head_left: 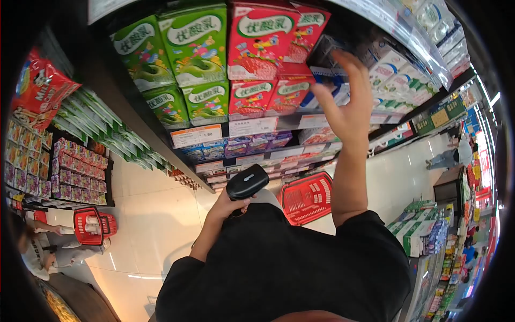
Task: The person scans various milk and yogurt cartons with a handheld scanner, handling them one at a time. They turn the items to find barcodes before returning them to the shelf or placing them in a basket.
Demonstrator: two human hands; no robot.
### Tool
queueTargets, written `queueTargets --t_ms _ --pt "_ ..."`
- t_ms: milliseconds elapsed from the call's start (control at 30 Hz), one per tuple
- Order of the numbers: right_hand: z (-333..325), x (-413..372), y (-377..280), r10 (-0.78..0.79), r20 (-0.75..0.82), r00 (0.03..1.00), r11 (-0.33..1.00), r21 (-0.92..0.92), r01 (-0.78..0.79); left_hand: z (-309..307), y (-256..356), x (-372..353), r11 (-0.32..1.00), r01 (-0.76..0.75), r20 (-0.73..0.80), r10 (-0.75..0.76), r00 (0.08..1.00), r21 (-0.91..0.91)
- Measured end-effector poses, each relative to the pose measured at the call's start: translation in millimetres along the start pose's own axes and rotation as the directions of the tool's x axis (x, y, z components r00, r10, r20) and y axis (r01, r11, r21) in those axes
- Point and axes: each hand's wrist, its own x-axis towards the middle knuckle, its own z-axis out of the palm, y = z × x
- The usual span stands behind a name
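while open, right hand (347, 107) at carton (324, 52)

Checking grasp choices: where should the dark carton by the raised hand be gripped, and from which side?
Grip the dark carton by its exposed front end, from the aisle: red cartons crowd one side, so probably only that end is free. The right hand is open there.

Cartons (214, 48) on the shelf (252, 126), basket (307, 197) on the floor (155, 225)
The scanner (247, 182) is before the shelf, left of the basket; far left, seemingly a second basket (94, 225) stands beside a crouching person (48, 252).
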Motion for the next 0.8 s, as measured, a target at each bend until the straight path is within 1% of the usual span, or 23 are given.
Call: queueTargets --t_ms 33,100,133,167,200,233,267,333,367,433,467,533,567,600,633,667,700,733,767,800 --pt "3.1 3.1 -10.8 -0.018 -0.066 0.998 1.0 0.014 0.019 -1.3 0.0 0.1 1.0 -0.004 -0.008 0.004 1.0 0.017" --pt "10.4 14.0 -28.9 -0.135 -0.085 0.987 0.991 -0.038 0.132 -6.0 -5.1 -1.8 0.999 0.032 -0.029 -0.031 0.999 0.034" --pt "14.7 19.1 -37.6 -0.174 -0.117 0.978 0.984 -0.07 0.166 -9.0 -10.3 -1.5 0.997 0.069 -0.041 -0.068 0.997 0.033" --pt "19.0 26.7 -45.9 -0.228 -0.198 0.953 0.969 -0.147 0.201 -5.4 -10.5 0.4 0.999 0.04 -0.02 -0.039 0.999 0.023" --pt "20.7 38.5 -52.2 -0.251 -0.159 0.955 0.968 -0.042 0.247 0.8 -5.9 1.9 1.0 -0.001 -0.012 0.001 1.0 0.013" --pt "16.7 43.7 -62.3 -0.118 -0.008 0.993 0.993 0.018 0.119 6.9 -0.9 3.2 1.0 -0.016 0.003 0.016 1.0 -0.008" --pt "22.5 43.8 -63.8 -0.122 0.051 0.991 0.977 -0.173 0.129 5.6 -4.1 4.6 1.0 -0.006 0.003 0.006 1.0 -0.007" --pt "31.5 47.5 -63.6 -0.227 -0.003 0.974 0.944 -0.248 0.22 -1.2 -8.1 3.3 0.998 -0.014 -0.009 0.015 1.0 0.057" --pt "34.8 50.5 -63.7 -0.232 -0.013 0.973 0.949 -0.223 0.224 -1.0 -4.1 2.3 0.997 0.03 -0.007 -0.03 1.0 0.066" --pt "38.8 55.2 -60.7 -0.34 -0.083 0.937 0.932 -0.163 0.323 5.9 3.4 3.9 0.999 0.033 -0.037 -0.031 0.999 0.039" --pt "49.1 57.5 -54.7 -0.362 -0.191 0.913 0.932 -0.099 0.349 6.4 5.1 5.0 0.999 0.027 -0.054 -0.025 0.998 0.032" --pt "50.4 61.8 -52.0 -0.446 -0.15 0.882 0.895 -0.072 0.441 2.4 6.0 8.1 1.0 0.009 -0.022 -0.009 1.0 0.011" --pt "58.6 63.8 -40.0 -0.458 -0.214 0.863 0.88 0.024 0.474 -2.9 3.0 9.1 0.998 0.053 -0.036 -0.051 0.998 0.047" --pt "44.2 58.3 -67.1 -0.314 -0.152 0.937 0.942 0.077 0.328 -3.2 5.8 11.0 0.998 0.039 -0.014 -0.038 0.999 0.052" --pt "44.6 57.5 -76.9 -0.149 -0.19 0.97 0.93 0.306 0.202 -4.0 6.7 12.0 0.998 0.033 -0.017 -0.032 0.999 0.054" --pt "46.7 56.5 -80.5 0.024 -0.183 0.983 0.856 0.511 0.074 -5.2 6.8 12.6 0.998 0.03 -0.01 -0.029 1.0 0.056" --pt "55.1 55.7 -60.9 -0.297 -0.21 0.931 0.906 0.245 0.345 -7.3 6.7 11.6 0.999 0.027 -0.024 -0.026 0.999 0.048" --pt "54.6 48.3 -49.3 -0.298 -0.204 0.932 0.904 0.255 0.345 -9.2 6.6 11.3 0.995 0.04 -0.029 -0.037 0.999 0.093" --pt "53.0 46.1 -46.5 -0.287 -0.204 0.936 0.938 0.14 0.318 -8.9 8.0 12.1 0.989 0.055 -0.032 -0.051 0.998 0.137" --pt "52.7 43.4 -45.9 -0.274 -0.205 0.94 0.958 0.023 0.284 -8.6 9.6 13.8 0.99 0.059 -0.038 -0.055 0.998 0.13"
